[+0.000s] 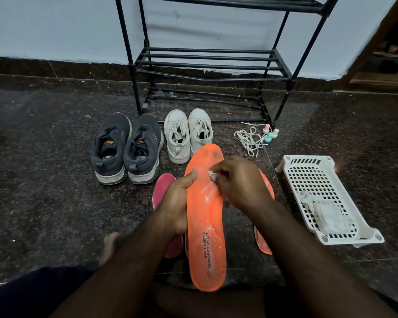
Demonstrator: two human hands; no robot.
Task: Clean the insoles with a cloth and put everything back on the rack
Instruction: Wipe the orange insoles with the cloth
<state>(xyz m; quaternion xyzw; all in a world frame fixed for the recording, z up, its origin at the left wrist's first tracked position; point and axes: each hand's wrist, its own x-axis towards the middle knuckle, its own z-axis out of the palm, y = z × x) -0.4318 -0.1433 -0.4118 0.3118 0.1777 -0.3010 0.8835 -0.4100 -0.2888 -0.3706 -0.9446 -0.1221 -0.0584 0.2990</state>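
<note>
Orange insole (205, 226) in left hand (175, 203)

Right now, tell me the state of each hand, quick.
Left hand: grips the orange insole by its edge.
Right hand: pinches a small white cloth against the insole.

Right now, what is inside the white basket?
In the near end of the white basket lies a small heap of clear plastic packets with something white inside. What the packets hold is too blurred to tell. The rest of its holed floor shows bare.
</note>
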